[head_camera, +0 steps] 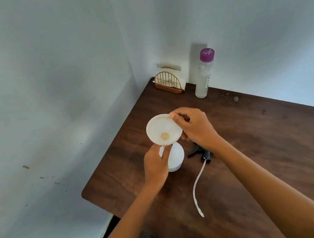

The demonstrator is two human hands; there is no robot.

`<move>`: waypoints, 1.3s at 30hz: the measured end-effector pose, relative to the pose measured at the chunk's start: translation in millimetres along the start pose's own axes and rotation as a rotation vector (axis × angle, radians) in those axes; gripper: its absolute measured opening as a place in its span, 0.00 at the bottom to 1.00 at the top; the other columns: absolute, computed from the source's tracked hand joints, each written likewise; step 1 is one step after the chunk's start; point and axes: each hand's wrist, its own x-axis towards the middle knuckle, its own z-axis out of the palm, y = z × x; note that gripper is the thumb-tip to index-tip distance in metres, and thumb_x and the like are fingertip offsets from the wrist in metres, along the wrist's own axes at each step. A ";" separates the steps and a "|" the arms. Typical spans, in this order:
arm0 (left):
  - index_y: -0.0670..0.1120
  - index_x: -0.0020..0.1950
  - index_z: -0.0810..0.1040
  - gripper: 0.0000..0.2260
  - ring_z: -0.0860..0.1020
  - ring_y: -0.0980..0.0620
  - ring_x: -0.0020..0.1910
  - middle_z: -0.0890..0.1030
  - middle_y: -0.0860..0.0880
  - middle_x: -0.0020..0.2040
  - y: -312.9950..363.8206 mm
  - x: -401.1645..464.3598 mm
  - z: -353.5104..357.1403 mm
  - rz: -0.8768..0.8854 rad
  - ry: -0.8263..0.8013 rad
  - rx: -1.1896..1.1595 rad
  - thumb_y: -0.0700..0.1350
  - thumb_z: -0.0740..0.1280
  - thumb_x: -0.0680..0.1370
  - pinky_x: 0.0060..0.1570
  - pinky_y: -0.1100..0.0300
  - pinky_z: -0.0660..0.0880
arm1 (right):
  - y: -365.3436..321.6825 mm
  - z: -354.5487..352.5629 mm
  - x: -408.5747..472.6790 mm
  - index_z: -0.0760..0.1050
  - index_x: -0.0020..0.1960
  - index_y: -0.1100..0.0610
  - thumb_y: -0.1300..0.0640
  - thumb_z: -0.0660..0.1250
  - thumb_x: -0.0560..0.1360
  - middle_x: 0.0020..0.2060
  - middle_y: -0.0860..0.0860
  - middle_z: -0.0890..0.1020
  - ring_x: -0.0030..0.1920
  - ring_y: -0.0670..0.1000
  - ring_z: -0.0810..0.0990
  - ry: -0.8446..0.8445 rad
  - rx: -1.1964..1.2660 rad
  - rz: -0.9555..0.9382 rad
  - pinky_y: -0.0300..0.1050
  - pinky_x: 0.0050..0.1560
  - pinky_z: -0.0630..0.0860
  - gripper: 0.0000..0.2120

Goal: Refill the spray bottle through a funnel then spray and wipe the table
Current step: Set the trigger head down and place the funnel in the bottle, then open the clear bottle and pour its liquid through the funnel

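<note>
White plastic funnel [163,129] sits in the neck of the white spray bottle [176,157], near the left edge of the dark wood table [270,141]. Right hand [194,127] pinches the funnel rim; left hand [156,165] grips the bottle neck. Black trigger sprayer head with white tube [199,172] lies just right of the bottle. Clear purple-capped bottle [204,73] and gold wire napkin holder [168,81] stand at the far corner, well apart; bare tabletop to the right.

Bare table [270,141] rightward; spray head [203,151] beside bottle [176,157].

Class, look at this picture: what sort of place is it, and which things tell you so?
Probably a home dining corner: a dark wooden table pushed against plain painted walls, with a gold napkin holder and a purple-capped bottle on it.
</note>
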 end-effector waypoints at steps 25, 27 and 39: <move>0.53 0.68 0.65 0.37 0.74 0.49 0.62 0.73 0.51 0.65 -13.6 7.2 -1.4 -0.097 -0.195 0.028 0.70 0.66 0.64 0.64 0.50 0.73 | 33.0 10.8 3.8 0.76 0.60 0.50 0.45 0.62 0.77 0.54 0.45 0.81 0.49 0.45 0.78 -0.039 -0.143 0.070 0.38 0.46 0.77 0.15; 0.54 0.69 0.62 0.42 0.72 0.49 0.64 0.71 0.52 0.67 -17.3 7.7 -7.2 -0.081 -0.247 0.101 0.72 0.66 0.61 0.65 0.48 0.71 | 30.5 7.7 3.0 0.74 0.61 0.50 0.42 0.59 0.77 0.51 0.46 0.81 0.43 0.47 0.79 -0.030 -0.103 0.109 0.43 0.42 0.78 0.18; 0.54 0.73 0.58 0.28 0.61 0.44 0.73 0.59 0.48 0.75 -65.5 57.8 -72.3 -0.238 -0.382 0.372 0.50 0.65 0.76 0.71 0.42 0.59 | 108.6 -64.6 37.3 0.60 0.69 0.54 0.57 0.62 0.77 0.36 0.52 0.77 0.34 0.52 0.78 0.147 -0.033 0.545 0.49 0.40 0.76 0.22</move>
